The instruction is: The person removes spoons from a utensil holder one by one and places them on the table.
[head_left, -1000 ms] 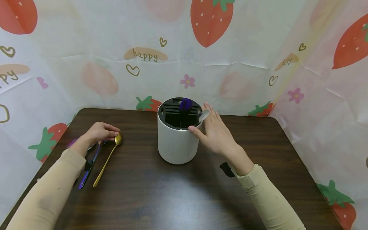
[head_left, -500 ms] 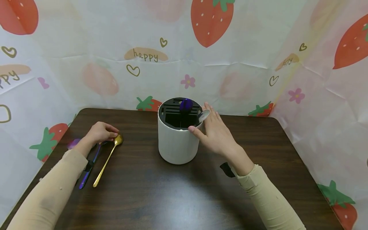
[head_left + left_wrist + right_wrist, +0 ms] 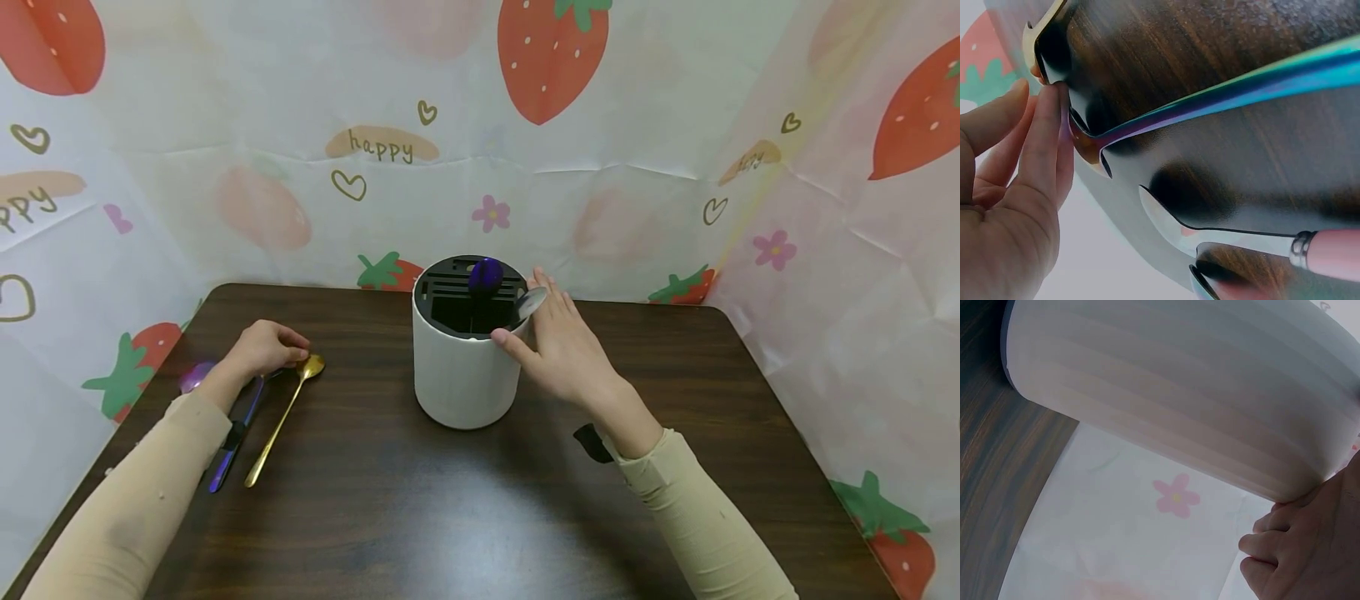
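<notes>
Gold spoon (image 3: 312, 366) lay on desk (image 3: 450, 517), left hand (image 3: 264, 346) at its bowl; whether it pinched or merely touched, could not tell. Rainbow spoon (image 3: 1229, 100) lay near. Right hand (image 3: 566, 358), thumb spread, rested against holder (image 3: 465, 379) containing purple spoon (image 3: 485, 277), silver spoon (image 3: 532, 302).

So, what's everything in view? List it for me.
Wooden flat table: one, dark brown, centre.
Cylindrical utensil holder: one, white with black slotted top, on table.
Round shiny spoon: one, dark purple, in holder.
Oval metal spoon: one, silver, in holder.
Slender metal spoon: one, gold, table's left.
Iridescent metal spoon: one, blue-purple, beside gold.
Pink-handled metal spoon: one, silver head, further left.
Glossy spoon: one, purple, leftmost.
Strawberry-print sheet: count unclear, white, behind table.
Wrist devices: two, black, at cuffs.
Long sleeves: two, pale yellow, forearms.
Left-hand grip: one, bare, at gold bowl.
Right-hand grip: one, bare, against holder.
</notes>
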The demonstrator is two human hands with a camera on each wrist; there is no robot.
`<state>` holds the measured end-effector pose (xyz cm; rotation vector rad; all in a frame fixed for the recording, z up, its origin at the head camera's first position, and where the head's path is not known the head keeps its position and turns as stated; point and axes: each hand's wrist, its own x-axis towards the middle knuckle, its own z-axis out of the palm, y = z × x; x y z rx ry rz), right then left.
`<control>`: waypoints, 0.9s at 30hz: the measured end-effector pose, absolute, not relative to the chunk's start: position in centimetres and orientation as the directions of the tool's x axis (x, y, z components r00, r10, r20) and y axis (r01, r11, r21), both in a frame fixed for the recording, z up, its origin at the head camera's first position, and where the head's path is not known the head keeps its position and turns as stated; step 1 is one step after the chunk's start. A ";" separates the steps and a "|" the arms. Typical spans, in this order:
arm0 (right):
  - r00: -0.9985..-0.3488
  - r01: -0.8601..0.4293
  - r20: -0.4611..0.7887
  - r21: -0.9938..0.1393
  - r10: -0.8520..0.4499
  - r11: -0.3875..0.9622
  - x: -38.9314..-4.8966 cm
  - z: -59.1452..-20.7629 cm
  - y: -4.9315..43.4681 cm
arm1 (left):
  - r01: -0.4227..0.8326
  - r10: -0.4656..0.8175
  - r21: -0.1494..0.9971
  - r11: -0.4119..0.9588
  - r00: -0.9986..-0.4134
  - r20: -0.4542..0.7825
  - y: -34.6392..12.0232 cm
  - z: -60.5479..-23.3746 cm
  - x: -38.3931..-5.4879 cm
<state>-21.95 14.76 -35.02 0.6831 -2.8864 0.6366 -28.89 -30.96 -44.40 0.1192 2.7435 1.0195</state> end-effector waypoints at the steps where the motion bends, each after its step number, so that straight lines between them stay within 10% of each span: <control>1: -0.893 -0.450 0.196 -0.374 -0.405 0.811 -22.0 -35.0 14.8 | 0.000 0.147 0.653 0.758 -0.974 -0.170 -30.9 -44.4 -28.8; 13: -0.898 -0.440 0.188 -0.381 -0.398 0.813 -21.9 -35.3 14.9 | 0.035 0.155 0.658 0.752 -0.980 -0.125 -30.8 -44.1 -27.7; 27: -0.897 -0.442 0.196 -0.384 -0.396 0.811 -21.9 -35.2 14.7 | 0.155 -0.009 0.798 0.583 -0.980 0.197 -26.4 -39.1 -25.7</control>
